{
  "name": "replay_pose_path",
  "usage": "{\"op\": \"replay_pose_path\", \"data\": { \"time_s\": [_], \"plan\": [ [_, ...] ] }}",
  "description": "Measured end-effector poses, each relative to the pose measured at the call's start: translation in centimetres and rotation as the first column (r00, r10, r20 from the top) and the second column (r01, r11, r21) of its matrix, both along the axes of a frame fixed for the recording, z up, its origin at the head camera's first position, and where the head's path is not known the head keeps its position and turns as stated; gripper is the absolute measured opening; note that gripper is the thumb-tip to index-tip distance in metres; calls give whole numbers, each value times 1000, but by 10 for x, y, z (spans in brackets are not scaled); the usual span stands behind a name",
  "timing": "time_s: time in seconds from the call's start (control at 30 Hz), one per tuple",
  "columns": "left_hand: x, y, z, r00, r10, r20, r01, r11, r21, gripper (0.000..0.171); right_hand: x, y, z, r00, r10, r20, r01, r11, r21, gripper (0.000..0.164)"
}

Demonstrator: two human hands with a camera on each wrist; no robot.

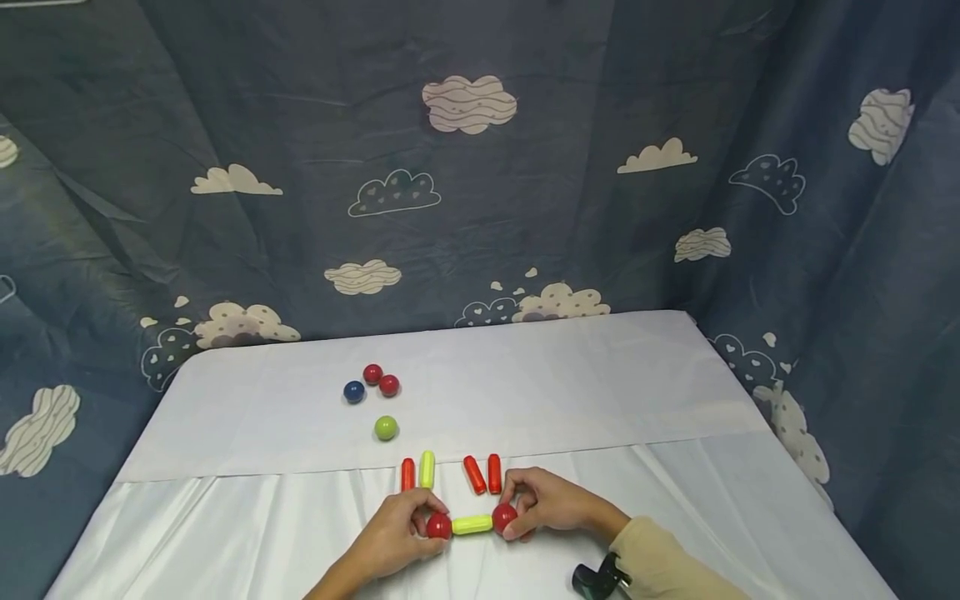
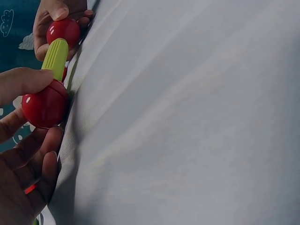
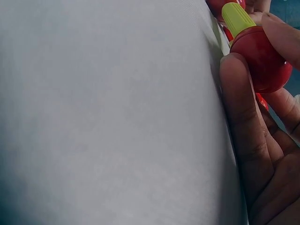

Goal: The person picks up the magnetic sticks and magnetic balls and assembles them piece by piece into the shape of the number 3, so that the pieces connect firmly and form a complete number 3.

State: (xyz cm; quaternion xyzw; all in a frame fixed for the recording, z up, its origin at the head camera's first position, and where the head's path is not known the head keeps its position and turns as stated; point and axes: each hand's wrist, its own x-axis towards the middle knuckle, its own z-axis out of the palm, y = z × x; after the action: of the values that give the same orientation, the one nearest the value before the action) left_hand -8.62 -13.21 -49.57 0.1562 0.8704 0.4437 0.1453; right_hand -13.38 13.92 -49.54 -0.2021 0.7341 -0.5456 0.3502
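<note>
Between both hands lies a dumbbell-like piece: a ribbed yellow-green rod (image 1: 472, 525) with a red ball at each end. My left hand (image 1: 397, 533) pinches the left red ball (image 2: 44, 107) between thumb and fingers. At the other end my right hand (image 1: 553, 502) grips the right red ball (image 3: 262, 60), thumb and fingertips curled round it. In both wrist views the rod's ends meet the balls. The piece is held level, close over the white cloth near the front of the table.
Just beyond the hands lie a red rod (image 1: 407, 475), a yellow-green rod (image 1: 427, 469) and two more red rods (image 1: 474, 475). Farther back sit a green ball (image 1: 386, 428), a blue ball (image 1: 354, 392) and two red balls (image 1: 389, 385). A patterned curtain (image 1: 540, 208) hangs behind the white-covered table (image 1: 600, 383).
</note>
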Motion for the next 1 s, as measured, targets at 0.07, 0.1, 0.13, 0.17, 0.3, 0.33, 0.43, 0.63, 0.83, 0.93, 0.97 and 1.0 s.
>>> {"op": "replay_pose_path", "data": {
  "time_s": [0.07,0.1,0.13,0.17,0.3,0.33,0.43,0.63,0.83,0.93,0.97,1.0],
  "plan": [
    [0,1,-1,1000,-6,-16,6,1000,-6,29,0,0,0,1000,-2,0,2,1000,2,29],
    [0,2,-1,1000,-9,-30,9,1000,-9,28,0,1,0,1000,-3,0,3,1000,4,29],
    [0,3,-2,999,-12,-45,11,1000,-16,27,0,1,1,1000,-4,-1,4,1000,6,29],
    [0,5,-3,998,-14,-61,12,1000,-24,26,0,1,1,1000,-6,-2,6,1000,9,29],
    [0,11,-5,993,-24,-114,19,998,-52,22,0,0,3,1000,-9,-19,9,1000,14,29],
    [0,12,-6,992,-28,-122,21,998,-56,21,0,0,3,1000,-7,-27,8,1000,15,29],
    [1,13,-7,992,-32,-124,24,998,-65,19,3,0,4,998,0,-69,2,1000,29,29],
    [2,13,-10,993,-45,-110,37,996,-78,17,8,-1,6,980,20,-197,6,991,131,30],
    [3,13,-10,988,-37,-151,25,996,-83,17,4,2,6,977,39,-210,-7,989,149,26],
    [3,14,-11,985,-33,-170,21,997,-74,16,-2,5,5,983,36,-181,-13,992,123,23],
    [3,14,-11,985,-32,-170,21,997,-68,16,-4,7,4,985,28,-173,-9,994,110,22],
    [3,14,-12,985,-33,-169,23,998,-63,16,-6,8,4,986,19,-168,-2,995,97,22]
  ]
}}
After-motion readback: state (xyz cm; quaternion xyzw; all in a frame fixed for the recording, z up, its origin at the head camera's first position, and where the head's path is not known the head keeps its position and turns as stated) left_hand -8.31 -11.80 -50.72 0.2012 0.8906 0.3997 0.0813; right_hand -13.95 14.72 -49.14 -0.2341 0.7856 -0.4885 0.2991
